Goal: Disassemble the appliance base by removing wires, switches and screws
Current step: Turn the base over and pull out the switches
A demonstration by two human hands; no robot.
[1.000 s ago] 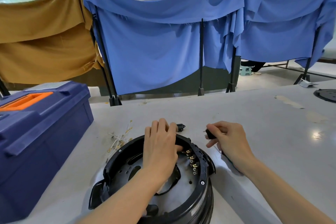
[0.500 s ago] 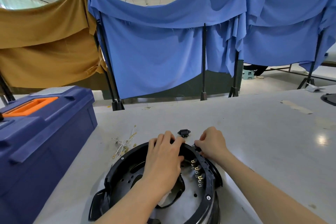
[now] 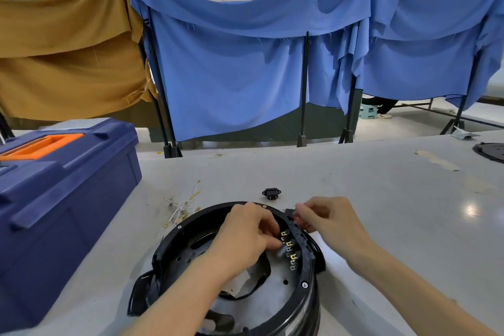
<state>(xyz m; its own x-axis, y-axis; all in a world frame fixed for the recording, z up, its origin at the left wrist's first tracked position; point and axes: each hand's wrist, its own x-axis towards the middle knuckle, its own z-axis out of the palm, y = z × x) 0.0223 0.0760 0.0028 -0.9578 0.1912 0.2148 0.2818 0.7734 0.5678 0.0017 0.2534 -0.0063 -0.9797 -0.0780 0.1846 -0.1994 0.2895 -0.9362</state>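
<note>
The round black appliance base [image 3: 174,243] lies open side up at the table's near edge. Inside its right rim sits a row of brass terminals [image 3: 290,251]. My left hand [image 3: 245,237] reaches into the base, its fingertips pinched at the terminals. My right hand [image 3: 327,218] is outside the rim, fingers closed on a small switch with a red part [image 3: 293,216] at the rim's top right. A removed black socket [image 3: 272,193] lies on the table just beyond the base. Loose white wires [image 3: 181,206] lie to the base's far left.
A large blue toolbox [image 3: 62,199] with an orange handle stands at the left. A dark round disc [image 3: 491,151] lies at the far right edge of the grey table [image 3: 381,199]. Blue and tan cloths hang on stands behind the table.
My right hand moved left from the open table to the base's rim and closed on the switch. My left hand shifted from the rim down to the terminals.
</note>
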